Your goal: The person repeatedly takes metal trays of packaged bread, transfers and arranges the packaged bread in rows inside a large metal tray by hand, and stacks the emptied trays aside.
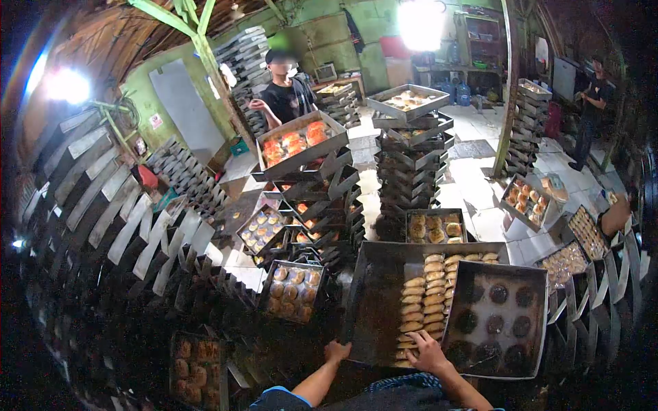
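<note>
A large dark metal tray (373, 301) lies in front of me, with rows of golden, elongated filled pastries (412, 308) along its right part. My left hand (337, 351) is closed on the tray's near left edge. Over the near end of the leftmost row, my right hand (428, 353) curls its fingers and thumb around pastries; how firmly they grip is hard to see. A second, smaller tray (495, 272) with several dark round pieces (495, 325) rests across the right side of the large one, covering part of the pastry rows.
Tall criss-cross stacks of trays (415, 164) stand ahead and on both sides. A tray of orange-topped breads (295, 142) tops one stack. One person (288, 92) stands behind it, another (595, 103) at far right. A wooden post (507, 89) rises on the right.
</note>
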Motion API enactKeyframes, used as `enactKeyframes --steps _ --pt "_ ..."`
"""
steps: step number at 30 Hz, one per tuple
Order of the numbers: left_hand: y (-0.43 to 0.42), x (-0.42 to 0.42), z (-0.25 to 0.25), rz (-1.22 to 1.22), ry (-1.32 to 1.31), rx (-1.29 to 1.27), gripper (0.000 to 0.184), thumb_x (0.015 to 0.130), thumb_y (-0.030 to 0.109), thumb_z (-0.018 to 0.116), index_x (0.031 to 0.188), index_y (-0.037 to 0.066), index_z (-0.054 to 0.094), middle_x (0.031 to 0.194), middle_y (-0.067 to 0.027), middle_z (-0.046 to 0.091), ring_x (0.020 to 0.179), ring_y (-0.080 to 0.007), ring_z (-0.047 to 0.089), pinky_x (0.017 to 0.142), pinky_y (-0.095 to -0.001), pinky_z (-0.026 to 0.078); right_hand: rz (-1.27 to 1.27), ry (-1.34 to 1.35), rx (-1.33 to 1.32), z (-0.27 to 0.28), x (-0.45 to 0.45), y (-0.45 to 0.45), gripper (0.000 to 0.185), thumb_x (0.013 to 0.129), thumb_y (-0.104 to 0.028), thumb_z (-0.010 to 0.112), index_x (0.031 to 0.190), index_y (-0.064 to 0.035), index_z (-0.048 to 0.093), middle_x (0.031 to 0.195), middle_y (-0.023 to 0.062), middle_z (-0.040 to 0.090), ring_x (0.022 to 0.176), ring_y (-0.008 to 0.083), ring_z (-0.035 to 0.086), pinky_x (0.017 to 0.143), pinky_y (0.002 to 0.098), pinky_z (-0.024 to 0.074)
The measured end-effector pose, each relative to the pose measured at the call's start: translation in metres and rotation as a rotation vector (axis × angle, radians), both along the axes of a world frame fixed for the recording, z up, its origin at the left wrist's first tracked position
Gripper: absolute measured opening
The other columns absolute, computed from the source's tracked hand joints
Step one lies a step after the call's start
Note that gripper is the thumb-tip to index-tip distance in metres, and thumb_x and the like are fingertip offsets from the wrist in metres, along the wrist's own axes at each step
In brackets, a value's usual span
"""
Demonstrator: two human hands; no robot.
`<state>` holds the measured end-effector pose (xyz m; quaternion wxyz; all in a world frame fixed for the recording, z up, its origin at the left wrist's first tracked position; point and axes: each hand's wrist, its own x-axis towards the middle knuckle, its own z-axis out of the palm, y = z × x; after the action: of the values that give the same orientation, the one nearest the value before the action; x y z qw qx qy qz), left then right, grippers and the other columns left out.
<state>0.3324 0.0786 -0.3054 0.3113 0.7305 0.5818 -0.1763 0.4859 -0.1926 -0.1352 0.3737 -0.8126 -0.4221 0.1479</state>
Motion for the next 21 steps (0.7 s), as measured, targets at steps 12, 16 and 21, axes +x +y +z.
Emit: enactKeyframes --steps 12,16,21 --pt "-0.009 -0.006 -0.018 0.007 -0.167 0.249 0.069 0.070 0.045 0.066 0.115 -0.005 0.053 0.114 -0.0244 0.055 0.110 -0.0362 0.051 0.094 -0.0407 0.041 0.048 0.056 -0.066 -0.012 -0.010 0.009 0.044 0.075 -0.021 0.064 0.114 -0.0057 0.051 0.103 0.0195 0.053 0.092 0.0370 0.056 0.080 0.0416 0.0474" --pt "0.002 -0.010 -0.031 0.019 -0.193 0.115 0.071 0.068 0.045 0.067 0.116 -0.005 0.052 0.117 -0.0235 0.054 0.111 -0.0358 0.050 0.093 -0.0405 0.041 0.123 0.016 -0.070 -0.005 -0.008 -0.003 0.047 0.076 -0.019 0.064 0.117 -0.0045 0.049 0.105 0.0206 0.051 0.094 0.0383 0.054 0.082 0.0422 0.0468" --pt "-0.017 -0.014 -0.020 0.003 -0.248 0.510 0.072 0.067 0.042 0.069 0.122 0.002 0.046 0.128 -0.0254 0.038 0.122 -0.0400 0.033 0.100 -0.0474 0.030 -0.104 -0.100 0.053 0.024 0.023 -0.054 0.052 0.074 -0.018 0.065 0.119 -0.0037 0.045 0.114 0.0233 0.043 0.101 0.0410 0.049 0.085 0.0431 0.0452"
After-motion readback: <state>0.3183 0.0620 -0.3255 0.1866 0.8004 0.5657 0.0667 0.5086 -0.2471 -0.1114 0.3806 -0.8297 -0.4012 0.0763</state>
